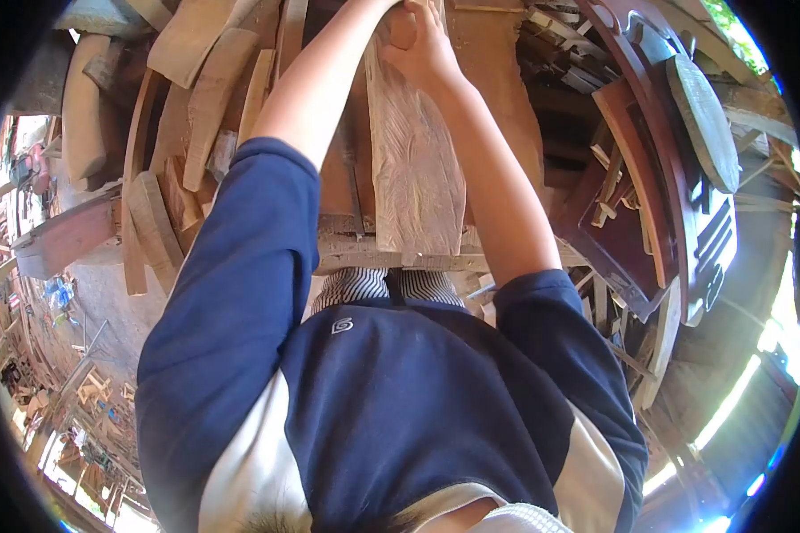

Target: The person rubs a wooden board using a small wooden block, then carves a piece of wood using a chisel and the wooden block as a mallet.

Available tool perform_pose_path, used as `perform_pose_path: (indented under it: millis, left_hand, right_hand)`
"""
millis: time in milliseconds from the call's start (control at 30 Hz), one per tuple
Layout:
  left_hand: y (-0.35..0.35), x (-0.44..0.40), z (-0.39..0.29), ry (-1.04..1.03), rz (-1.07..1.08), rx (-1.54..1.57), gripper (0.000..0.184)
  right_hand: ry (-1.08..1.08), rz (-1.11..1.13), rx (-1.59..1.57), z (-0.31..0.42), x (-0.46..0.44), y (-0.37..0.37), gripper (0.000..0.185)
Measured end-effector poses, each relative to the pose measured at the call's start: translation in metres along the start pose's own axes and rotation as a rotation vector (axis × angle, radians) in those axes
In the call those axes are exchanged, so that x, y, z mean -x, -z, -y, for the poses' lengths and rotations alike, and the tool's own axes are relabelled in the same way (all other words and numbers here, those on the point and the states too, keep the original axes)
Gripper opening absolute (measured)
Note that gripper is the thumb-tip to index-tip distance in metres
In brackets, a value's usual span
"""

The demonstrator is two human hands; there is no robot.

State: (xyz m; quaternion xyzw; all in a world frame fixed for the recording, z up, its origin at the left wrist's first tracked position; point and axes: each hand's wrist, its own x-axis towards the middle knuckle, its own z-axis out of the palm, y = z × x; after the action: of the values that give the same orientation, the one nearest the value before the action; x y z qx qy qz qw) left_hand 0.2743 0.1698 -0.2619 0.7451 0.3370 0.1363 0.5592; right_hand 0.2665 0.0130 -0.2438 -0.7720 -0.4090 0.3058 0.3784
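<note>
A long wooden board (413, 178), with rippled tool marks over its upper face, lies lengthwise on the bench in front of me. My right hand (420, 44) is above its far part, fingers curled closed; what they grip, if anything, is hidden. Only the wrist edge of my left hand (388, 3) shows at the top border, close to the right hand, and its fingers are out of frame. Left of the board lies a thin, dark, rod-like tool (353, 182), touched by neither hand.
Curved wooden pieces (218, 107) are piled to the left. A wide brown plank (498, 107) lies right of the board. Further right, a dark wooden chair frame (658, 151) stands with a rounded slab (702, 124) against it. Wood scraps (89, 391) litter the floor at lower left.
</note>
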Motion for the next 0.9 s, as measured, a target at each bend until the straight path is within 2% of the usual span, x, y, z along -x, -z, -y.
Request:
perform_pose_path:
  millis: [67,100,133,167,200,233,267,300,333,367,400,467,533,567,600,667,700,733,767,800,867,900]
  left_hand:
    - [0.01,0.048,-0.031,0.079,-0.032,-0.169,0.052]
    - [-0.004,0.065,-0.009,0.058,-0.03,-0.018,0.056]
    - [-0.002,0.113,-0.01,0.061,0.018,-0.047,0.061]
    - [-0.015,0.15,0.009,-0.15,-0.105,-0.162,0.059]
    - [-0.018,0.195,0.006,-0.09,-0.031,-0.123,0.054]
    - [-0.029,0.235,0.017,-0.18,-0.084,-0.027,0.05]
    - [-0.03,0.269,0.013,-0.098,-0.012,0.087,0.047]
    - [-0.033,0.294,0.015,-0.268,-0.088,0.031,0.046]
    - [-0.035,0.308,0.014,-0.229,-0.109,0.034,0.045]
    - [-0.032,0.306,0.014,-0.222,-0.123,-0.02,0.044]
    - [-0.03,0.302,0.013,-0.214,-0.139,-0.075,0.043]
    - [-0.03,0.254,0.016,-0.327,-0.189,-0.133,0.05]
    - [-0.024,0.176,0.004,-0.083,-0.075,0.036,0.045]
    - [-0.016,0.132,-0.009,0.053,0.02,0.066,0.055]
    - [-0.016,0.091,-0.01,-0.043,-0.067,0.03,0.064]
    - [-0.027,-0.01,0.014,-0.036,-0.069,0.051,0.06]
    - [-0.025,-0.046,0.021,-0.048,-0.055,0.067,0.062]
    - [-0.022,-0.063,0.024,-0.059,-0.043,0.085,0.064]
    - [-0.021,-0.059,0.024,-0.06,-0.045,0.09,0.064]
    - [-0.022,-0.053,0.026,-0.056,-0.058,0.106,0.064]
    - [-0.025,-0.037,0.024,-0.055,-0.089,0.143,0.064]
    - [-0.031,-0.014,0.033,-0.045,-0.123,0.169,0.063]
  right_hand:
    - [0.167,-0.175,0.0,-0.01,0.036,-0.01,0.087]
    - [0.106,-0.128,0.053,-0.003,0.069,-0.014,0.088]
    - [0.045,-0.084,0.104,0.008,0.113,-0.017,0.089]
    - [0.185,-0.066,0.169,0.001,0.156,-0.026,0.091]
    - [0.218,-0.058,0.14,0.0,0.2,-0.038,0.093]
    - [0.233,-0.048,0.116,0.005,0.239,-0.046,0.095]
    - [0.248,-0.037,0.095,0.009,0.27,-0.05,0.097]
    - [0.239,0.025,0.109,0.008,0.294,-0.051,0.099]
    - [0.229,0.087,0.123,0.006,0.307,-0.049,0.101]
    - [0.237,0.125,0.275,0.008,0.304,-0.043,0.105]
    - [0.236,0.129,0.277,0.006,0.295,-0.042,0.105]
    - [0.173,0.057,0.239,-0.004,0.263,-0.043,0.108]
    - [0.189,-0.011,0.352,-0.012,0.182,-0.024,0.106]
    - [0.058,-0.035,0.286,-0.007,0.139,-0.015,0.1]
    - [0.005,-0.05,0.282,-0.007,0.095,-0.007,0.102]
    - [0.122,-0.182,0.271,-0.01,0.03,-0.001,0.101]
    - [0.123,-0.168,0.267,-0.002,0.007,0.007,0.104]
    - [0.125,-0.151,0.263,0.004,-0.007,0.01,0.107]
    - [0.257,-0.292,0.304,0.002,-0.009,0.002,0.099]
    - [0.255,-0.29,0.309,-0.004,-0.004,-0.002,0.099]
    - [0.183,-0.246,0.325,-0.012,0.011,-0.004,0.104]
    - [0.098,-0.207,0.19,-0.002,0.034,-0.006,0.098]
